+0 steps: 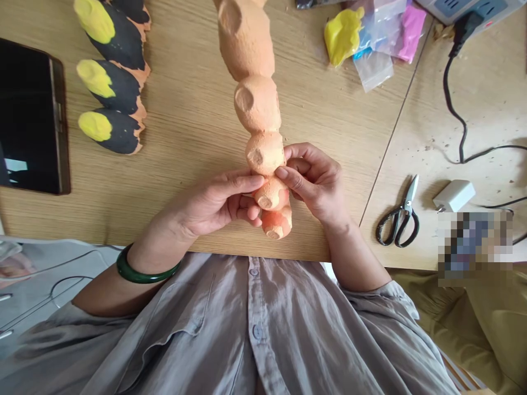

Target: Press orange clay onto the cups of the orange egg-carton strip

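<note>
A long peach-orange piece of joined rounded lumps (257, 107) runs from the top edge down to the table's front edge, each lump with a round dent. Its two lowest lumps carry patches of brighter orange. My left hand (222, 200) pinches its left side near the second-lowest lump, thumb on top and fingers curled beneath. From the right, my right hand (315, 178) grips the same piece between thumb and bent fingers, at the joint above that lump.
Black-and-yellow lumpy piece (119, 88) and a dark tablet (31, 118) lie left. Yellow clay (342, 35), clear bags (374, 68) and pink clay (411, 33) are at upper right. Scissors (401, 216), a white adapter (455, 195) and a power strip (488, 11) with a cord lie right.
</note>
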{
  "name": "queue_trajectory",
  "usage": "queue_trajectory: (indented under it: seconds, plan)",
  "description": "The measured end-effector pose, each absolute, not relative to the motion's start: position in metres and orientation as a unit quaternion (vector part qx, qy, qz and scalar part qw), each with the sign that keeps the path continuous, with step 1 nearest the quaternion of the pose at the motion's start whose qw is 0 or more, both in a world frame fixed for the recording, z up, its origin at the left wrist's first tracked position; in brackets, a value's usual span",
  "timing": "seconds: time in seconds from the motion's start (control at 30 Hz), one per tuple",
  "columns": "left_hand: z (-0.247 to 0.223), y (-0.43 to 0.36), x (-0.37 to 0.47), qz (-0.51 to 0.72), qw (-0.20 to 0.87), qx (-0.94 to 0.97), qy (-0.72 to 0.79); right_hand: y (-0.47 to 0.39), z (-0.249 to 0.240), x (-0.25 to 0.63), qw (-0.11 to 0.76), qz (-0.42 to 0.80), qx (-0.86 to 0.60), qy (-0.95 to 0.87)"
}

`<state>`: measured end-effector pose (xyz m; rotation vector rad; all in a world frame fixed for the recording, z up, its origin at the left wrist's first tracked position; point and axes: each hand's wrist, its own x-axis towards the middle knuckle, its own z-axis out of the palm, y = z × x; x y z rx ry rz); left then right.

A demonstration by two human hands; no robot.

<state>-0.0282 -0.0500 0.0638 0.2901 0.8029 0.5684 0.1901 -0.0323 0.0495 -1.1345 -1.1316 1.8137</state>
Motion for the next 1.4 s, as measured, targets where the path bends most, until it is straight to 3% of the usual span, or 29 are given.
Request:
queue_trajectory:
  seconds: [0.5, 0.93, 1.4]
  plan:
    - [0.07, -0.052, -0.024, 0.268, 0.861, 0.123, 0.414, -0.032, 0.045, 0.189, 0.358, 0.693, -0.417, -0.467]
    - [0.072, -0.051, -0.023, 0.263, 0.858, 0.144, 0.416, -0.034, 0.043, 0.191, 0.312, 0.68, -0.458, -0.48]
    - [0.077, -0.049, -0.02, 0.274, 0.854, 0.142, 0.42, -0.033, 0.044, 0.192, 0.335, 0.684, -0.428, -0.486]
